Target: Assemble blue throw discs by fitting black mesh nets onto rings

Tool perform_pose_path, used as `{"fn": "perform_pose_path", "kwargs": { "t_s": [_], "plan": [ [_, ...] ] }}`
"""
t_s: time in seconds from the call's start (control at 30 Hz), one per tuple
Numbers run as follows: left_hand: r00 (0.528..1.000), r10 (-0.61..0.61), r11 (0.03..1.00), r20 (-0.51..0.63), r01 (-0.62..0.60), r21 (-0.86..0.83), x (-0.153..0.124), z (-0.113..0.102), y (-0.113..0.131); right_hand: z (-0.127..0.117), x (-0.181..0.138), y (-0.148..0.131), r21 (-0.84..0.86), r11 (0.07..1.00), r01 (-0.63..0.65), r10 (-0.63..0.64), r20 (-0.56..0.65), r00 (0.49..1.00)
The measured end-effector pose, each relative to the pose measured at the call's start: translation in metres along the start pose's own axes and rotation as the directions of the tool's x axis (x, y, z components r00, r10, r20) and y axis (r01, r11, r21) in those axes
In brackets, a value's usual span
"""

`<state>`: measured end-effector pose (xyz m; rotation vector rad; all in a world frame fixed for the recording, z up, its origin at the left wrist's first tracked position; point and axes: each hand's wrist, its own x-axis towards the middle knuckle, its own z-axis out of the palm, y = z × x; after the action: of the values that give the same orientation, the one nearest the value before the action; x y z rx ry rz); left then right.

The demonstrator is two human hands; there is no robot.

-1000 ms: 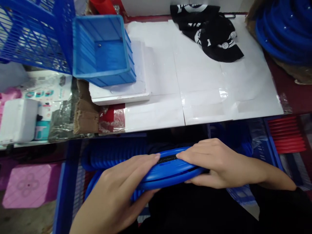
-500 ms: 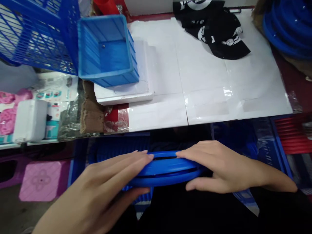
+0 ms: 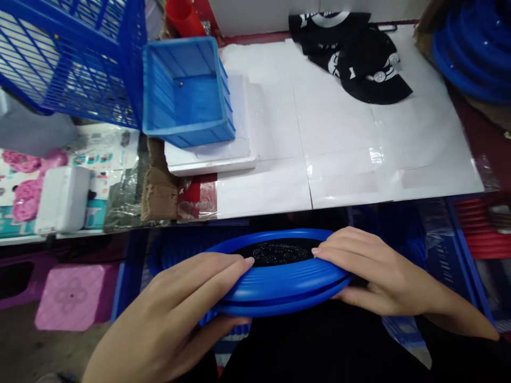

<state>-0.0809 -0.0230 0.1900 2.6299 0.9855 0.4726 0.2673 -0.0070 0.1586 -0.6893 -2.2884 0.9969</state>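
A round blue plastic ring frame (image 3: 279,284) with dark glittery fabric (image 3: 279,252) stretched inside it lies over my lap below the table edge. My left hand (image 3: 183,308) grips its left rim, fingers over the top and thumb underneath. My right hand (image 3: 371,271) clasps the right rim the same way. The frame looks like two blue rings stacked with a thin seam between them, and it tilts a little towards me so the fabric shows.
A white-covered table (image 3: 343,149) lies ahead with an open blue bin (image 3: 186,90) on a white foam slab, a blue wire basket (image 3: 67,58) at the left and black printed fabric (image 3: 351,53) at the back. Blue rings (image 3: 475,48) are stacked far right. Red ribbed parts (image 3: 483,226) sit low right, a pink stool (image 3: 74,295) low left.
The blue frame has tipped up towards me, so its dark fabric centre now shows where only a narrow slit was seen. Both hands keep their hold on the rim.
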Motion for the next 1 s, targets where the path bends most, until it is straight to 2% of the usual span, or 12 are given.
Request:
{"fn": "perform_pose_path", "kwargs": {
  "t_s": [0.27, 0.43, 0.57, 0.67, 0.8, 0.9, 1.0],
  "plan": [
    [0.982, -0.170, 0.958, -0.078, 0.147, -0.245, -0.023, 0.024, 0.002, 0.010, 0.003, 0.005, 0.054, 0.997, -0.058, 0.058, 0.007, 0.998],
    [0.971, -0.213, 0.942, -0.111, 0.174, -0.287, -0.016, 0.028, 0.007, 0.011, 0.005, 0.003, 0.082, 0.984, -0.159, 0.163, -0.033, 0.986],
    [0.965, -0.220, 0.939, -0.139, 0.172, -0.297, -0.013, 0.028, 0.005, 0.012, 0.007, 0.007, 0.098, 0.984, -0.147, 0.153, -0.061, 0.986],
    [0.968, -0.230, 0.932, -0.101, 0.190, -0.308, -0.013, 0.025, 0.000, 0.012, 0.007, 0.011, 0.157, 0.978, -0.136, 0.150, -0.079, 0.986],
    [0.971, -0.241, 0.916, -0.006, 0.225, -0.332, -0.010, 0.016, -0.007, 0.008, 0.002, 0.012, 0.222, 0.948, -0.226, 0.226, 0.027, 0.974],
    [0.974, -0.229, 0.907, -0.002, 0.212, -0.364, -0.004, 0.011, -0.009, 0.002, 0.002, 0.007, 0.207, 0.932, -0.296, 0.280, 0.105, 0.954],
    [0.973, -0.226, 0.897, -0.042, 0.192, -0.397, 0.003, 0.011, -0.009, 0.001, 0.005, 0.002, 0.198, 0.929, -0.312, 0.295, 0.111, 0.949]
  ]
}}
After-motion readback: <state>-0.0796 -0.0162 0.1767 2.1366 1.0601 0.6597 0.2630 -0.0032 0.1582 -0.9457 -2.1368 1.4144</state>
